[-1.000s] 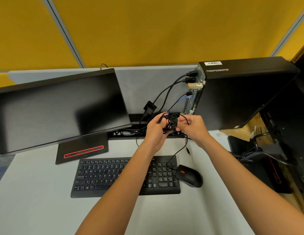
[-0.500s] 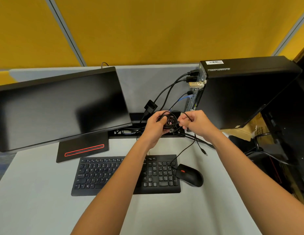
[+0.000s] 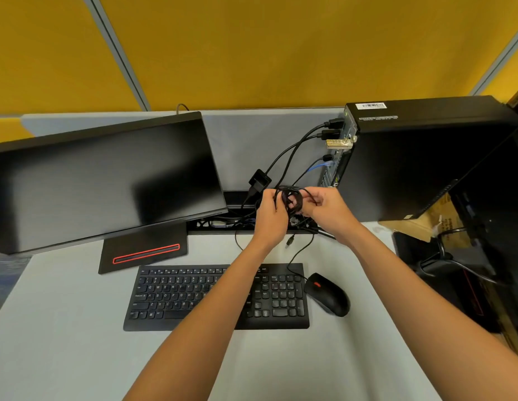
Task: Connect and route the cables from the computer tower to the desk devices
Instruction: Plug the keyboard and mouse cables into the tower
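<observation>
Head view: mouse cable coil in both hands, connector not yet plugged in

Head view, nearest first. I see a pale grey desk (image 3: 64, 328) carrying a black keyboard (image 3: 194, 296), with a black mouse (image 3: 327, 293) just to its right. A thin cable runs up from the mouse to a coiled cable bundle (image 3: 291, 199) held above the rear edge of the desk.

Grip state:
1. My left hand (image 3: 271, 218) has its fingers curled round the left side of the coil.
2. My right hand (image 3: 327, 209) pinches strands on the right side.
3. A free connector (image 3: 289, 241) hangs below the hands, touching nothing.

Task status, as I judge it:
- Done: several black cables (image 3: 295, 146) and one blue cable (image 3: 317, 167) are seated in the rear ports of the computer tower (image 3: 425, 157). One black cable passes through a small inline adapter (image 3: 260, 180).
- Remaining: unwind the coil, seat the hanging connector in the tower, and route the slack. Where the keyboard lead ends I cannot tell.

Beyond the hands, a black cable tray (image 3: 240, 224) sits in a slot at the back of the desk. A dark monitor (image 3: 107, 180) stands far left on a red-lined base (image 3: 145, 251). A yellow partition wall (image 3: 252, 47) closes the space behind; a brown cardboard box (image 3: 425, 224) and dark gear lie to the right.
</observation>
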